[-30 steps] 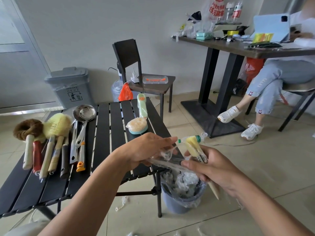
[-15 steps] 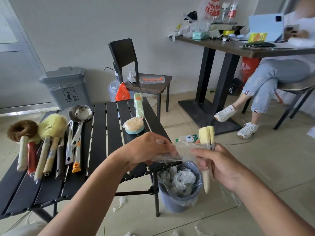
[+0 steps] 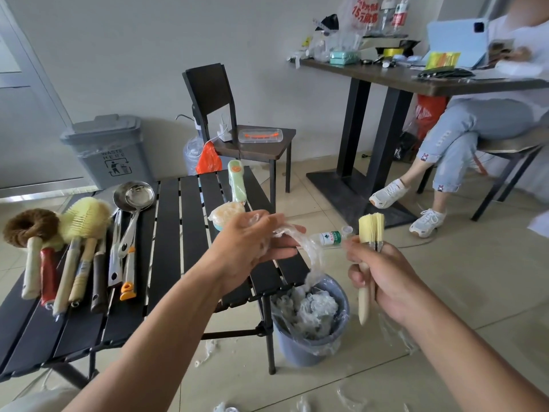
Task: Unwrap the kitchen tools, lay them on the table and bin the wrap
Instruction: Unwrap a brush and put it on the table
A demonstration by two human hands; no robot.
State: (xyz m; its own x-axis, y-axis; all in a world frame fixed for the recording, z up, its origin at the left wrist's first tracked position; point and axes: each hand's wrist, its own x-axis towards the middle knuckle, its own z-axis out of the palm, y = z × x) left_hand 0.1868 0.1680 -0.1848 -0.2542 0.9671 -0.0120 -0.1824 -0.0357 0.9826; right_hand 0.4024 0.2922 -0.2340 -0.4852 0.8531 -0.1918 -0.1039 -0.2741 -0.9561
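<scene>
While I log from the head view, containers come first.

- **Containers:** A grey waste bin point(image 3: 108, 150) stands by the back wall with its lid down, contents unseen. A small round bin point(image 3: 312, 346) sits on the floor at the table's right corner, bag-lined and full of crumpled wrap point(image 3: 309, 307).
- **Surface:** A black slatted table point(image 3: 190, 233) carries a row of bare tools on its left: brown brush point(image 3: 26, 224), yellow bottle brush point(image 3: 86, 215), ladles point(image 3: 133, 197). A green-handled scrubber point(image 3: 236, 185) lies at the far right, its head under film.
- **Hands:** The left hand point(image 3: 249, 245) has its fingers curled round clear wrap point(image 3: 312, 248), with a strand trailing toward the small bin. The right hand point(image 3: 383, 278) has its fingers curled round the pastry brushes point(image 3: 371, 230), bristles up, right of the table.
- **Room:** The floor is tiled, with a chair point(image 3: 214, 93), a desk point(image 3: 416, 81) and a seated person point(image 3: 475, 126) cut off by the frame.
- **Unclear:** I cannot tell how many brushes are in the grip.
</scene>
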